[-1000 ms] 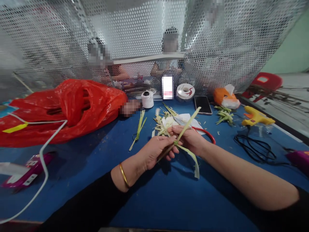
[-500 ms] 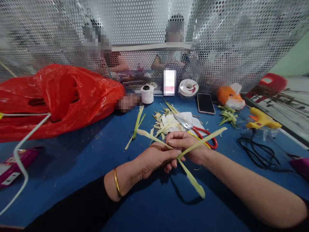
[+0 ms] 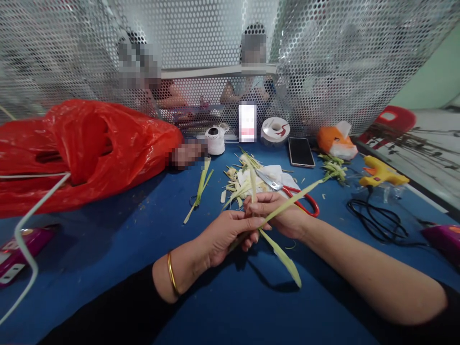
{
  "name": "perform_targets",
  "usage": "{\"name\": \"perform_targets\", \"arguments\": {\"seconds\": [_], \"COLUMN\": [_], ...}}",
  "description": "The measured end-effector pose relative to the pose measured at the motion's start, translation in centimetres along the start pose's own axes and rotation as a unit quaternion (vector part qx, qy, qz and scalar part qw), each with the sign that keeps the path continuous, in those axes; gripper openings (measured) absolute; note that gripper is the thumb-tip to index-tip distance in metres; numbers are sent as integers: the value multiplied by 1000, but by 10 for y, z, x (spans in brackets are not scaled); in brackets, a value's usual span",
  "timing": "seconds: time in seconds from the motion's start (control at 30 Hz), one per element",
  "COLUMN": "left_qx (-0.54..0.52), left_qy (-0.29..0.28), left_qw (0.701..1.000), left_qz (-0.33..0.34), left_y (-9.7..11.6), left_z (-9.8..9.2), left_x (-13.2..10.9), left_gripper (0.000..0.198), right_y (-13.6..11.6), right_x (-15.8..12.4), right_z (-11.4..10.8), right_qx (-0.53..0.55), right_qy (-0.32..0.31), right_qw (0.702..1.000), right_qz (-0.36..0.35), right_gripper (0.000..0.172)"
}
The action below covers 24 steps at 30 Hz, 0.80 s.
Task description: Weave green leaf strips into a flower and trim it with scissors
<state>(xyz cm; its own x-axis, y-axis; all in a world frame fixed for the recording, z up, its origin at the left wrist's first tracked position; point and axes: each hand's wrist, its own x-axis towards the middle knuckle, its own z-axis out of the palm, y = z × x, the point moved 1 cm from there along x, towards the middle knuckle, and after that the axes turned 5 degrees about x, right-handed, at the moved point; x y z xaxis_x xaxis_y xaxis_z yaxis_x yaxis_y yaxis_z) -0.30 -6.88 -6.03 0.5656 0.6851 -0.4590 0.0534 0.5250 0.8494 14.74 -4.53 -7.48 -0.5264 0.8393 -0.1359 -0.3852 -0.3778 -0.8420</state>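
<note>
Both hands meet over the table around pale green leaf strips [image 3: 283,261] that fan out from one crossing point. My left hand [image 3: 226,232] is closed, its thumb pressed over that crossing. My right hand [image 3: 280,213] is closed too, its thumb and fingers pinching a strip that points away from me. One long strip slants up to the right across my right hand, and another hangs toward me. The crossing itself is partly hidden by the fingers. Red-handled scissors [image 3: 311,206] lie just beyond my right hand, on a pile of leaf scraps [image 3: 237,184].
A red plastic bag [image 3: 132,143] fills the left side. Along the back are a thread spool [image 3: 214,142], a ribbon roll [image 3: 275,130], a dark phone [image 3: 301,152] and an orange tissue pack [image 3: 336,141]. A yellow glue gun [image 3: 384,172] with its black cord is at right. People sit behind a perforated screen.
The strip that pointed left past my left hand now stands pointing away from me, held at my right fingertips. The view has turned slightly to the right.
</note>
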Motion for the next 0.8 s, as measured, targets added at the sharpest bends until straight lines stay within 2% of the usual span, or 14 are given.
{"name": "perform_targets", "arguments": {"seconds": [0.13,0.33,0.47,0.53,0.57,0.63,0.67,0.7,0.77,0.8], "left_qx": [12,53,73,106,152,151,141,129,93,73], "left_qy": [-17,-44,-55,-85,-149,-192,-183,-149,-49,-19], "left_qw": [1000,998,996,991,977,970,973,980,994,997], "left_qz": [-13,-11,-7,1,-9,-18,-25,-21,17,29], "left_y": [0,0,-2,-7,-11,-17,-18,-17,-11,-7], "left_z": [0,-3,0,7,13,20,21,19,11,6], "left_x": [0,1,-2,-5,-7,-10,-9,-8,-5,-3], "left_gripper": [24,22,22,22,22,26,28,28,26,25], "right_y": [3,9,11,7,5,-1,-4,-6,-9,-9], "right_x": [-1,-4,-2,3,6,10,12,12,11,10], "right_z": [7,19,19,14,10,4,1,-1,-2,-2], "right_qx": [3,-12,-20,-12,-5,6,4,-1,-19,-28], "right_qy": [29,62,89,123,147,170,169,166,158,157], "right_qw": [999,998,996,991,986,980,980,980,981,981], "right_qz": [-28,-16,-11,-44,-75,-105,-110,-113,-114,-113], "right_gripper": [21,25,25,23,23,26,26,25,23,22]}}
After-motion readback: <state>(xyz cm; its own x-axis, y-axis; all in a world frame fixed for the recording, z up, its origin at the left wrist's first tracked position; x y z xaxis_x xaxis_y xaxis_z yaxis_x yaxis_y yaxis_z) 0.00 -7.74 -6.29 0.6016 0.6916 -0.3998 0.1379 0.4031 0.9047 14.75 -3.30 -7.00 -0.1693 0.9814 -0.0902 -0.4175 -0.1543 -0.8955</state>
